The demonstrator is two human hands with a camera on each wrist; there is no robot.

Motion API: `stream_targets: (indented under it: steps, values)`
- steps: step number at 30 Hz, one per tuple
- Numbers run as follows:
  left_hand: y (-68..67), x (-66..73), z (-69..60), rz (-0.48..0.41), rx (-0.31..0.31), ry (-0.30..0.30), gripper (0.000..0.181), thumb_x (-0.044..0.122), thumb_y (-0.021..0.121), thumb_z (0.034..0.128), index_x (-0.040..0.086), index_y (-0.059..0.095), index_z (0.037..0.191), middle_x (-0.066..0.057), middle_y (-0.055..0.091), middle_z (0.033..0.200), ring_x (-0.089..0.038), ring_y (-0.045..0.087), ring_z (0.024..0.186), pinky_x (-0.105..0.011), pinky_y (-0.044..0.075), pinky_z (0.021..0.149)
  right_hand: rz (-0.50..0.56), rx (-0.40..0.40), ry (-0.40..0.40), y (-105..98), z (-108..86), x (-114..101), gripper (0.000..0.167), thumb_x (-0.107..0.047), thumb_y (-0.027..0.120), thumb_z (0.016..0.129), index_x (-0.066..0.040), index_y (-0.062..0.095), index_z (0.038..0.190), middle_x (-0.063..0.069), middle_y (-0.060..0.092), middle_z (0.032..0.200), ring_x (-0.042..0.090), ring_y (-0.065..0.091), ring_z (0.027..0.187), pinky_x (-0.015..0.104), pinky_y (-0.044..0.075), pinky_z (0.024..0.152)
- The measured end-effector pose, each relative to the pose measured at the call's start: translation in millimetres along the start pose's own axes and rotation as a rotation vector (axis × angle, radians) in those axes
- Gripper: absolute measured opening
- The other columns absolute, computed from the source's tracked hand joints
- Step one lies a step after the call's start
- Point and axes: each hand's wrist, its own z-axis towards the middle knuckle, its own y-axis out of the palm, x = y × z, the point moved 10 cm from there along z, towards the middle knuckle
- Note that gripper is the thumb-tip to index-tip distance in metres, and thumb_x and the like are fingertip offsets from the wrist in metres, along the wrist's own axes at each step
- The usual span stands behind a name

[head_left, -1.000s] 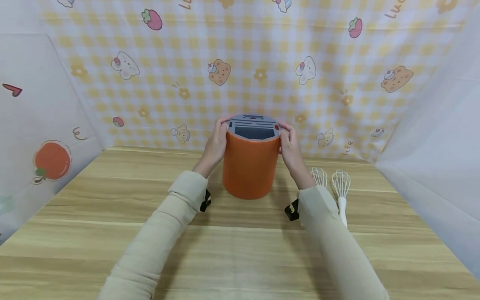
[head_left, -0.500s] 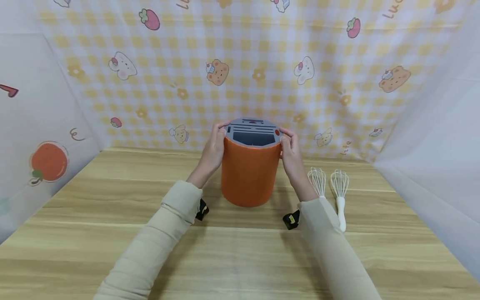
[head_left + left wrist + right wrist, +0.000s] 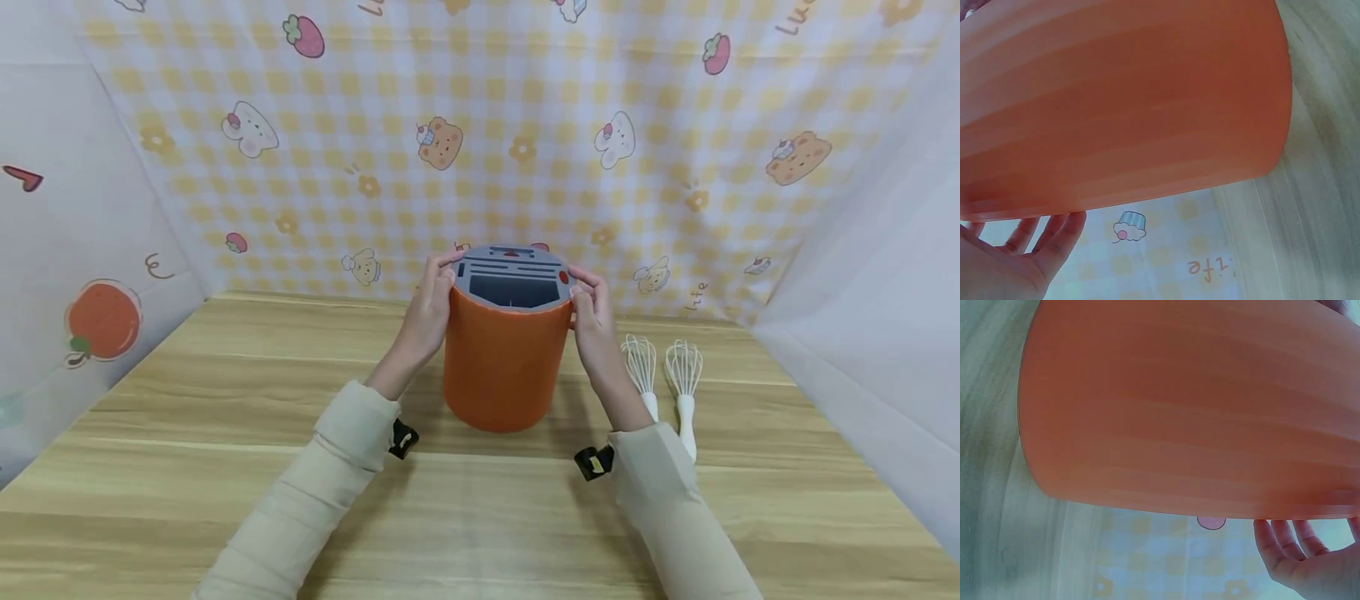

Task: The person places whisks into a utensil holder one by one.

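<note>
An orange utensil holder [image 3: 504,367], a round tub with a grey slotted top [image 3: 513,268], is held between both hands in the head view. My left hand [image 3: 427,312] grips its upper left side, thumb toward me and fingers around the rim. On the opposite side my right hand [image 3: 597,321] grips the rim in a similar way. The orange wall [image 3: 1147,106] fills most of the left wrist view, with fingertips touching it at lower left. In the right wrist view, fingers touch the wall [image 3: 1191,412] at lower right. Whether its base touches the table cannot be told.
Two white whisks, a left one [image 3: 641,367] and a right one [image 3: 686,392], lie on the wooden table [image 3: 480,525] to the right, partly behind my right sleeve. A checked, patterned cloth [image 3: 525,108] hangs behind; white cloth [image 3: 67,167] closes the sides.
Both hands have brought the utensil holder toward me across the table area, keeping their grip. It now appears larger and lower in the head view. The whisks stay put.
</note>
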Motion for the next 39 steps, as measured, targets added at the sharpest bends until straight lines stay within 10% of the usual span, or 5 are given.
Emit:
stream_targets:
  steps: [39]
  values:
    - [-3.9, 14.3, -34.6, 0.067, 0.004, 0.023, 0.046, 0.038, 0.02, 0.0972, 0.021, 0.035, 0.137, 0.0, 0.036, 0.148, -0.023, 0.04, 0.127, -0.052, 0.036, 0.1, -0.054, 0.022, -0.053, -6, -34.7, -12, 0.04, -0.018, 0.029, 0.095, -0.009, 0.033, 0.134, 0.008, 0.044, 0.121, 0.013, 0.044, 0.104, 0.033, 0.037, 0.083]
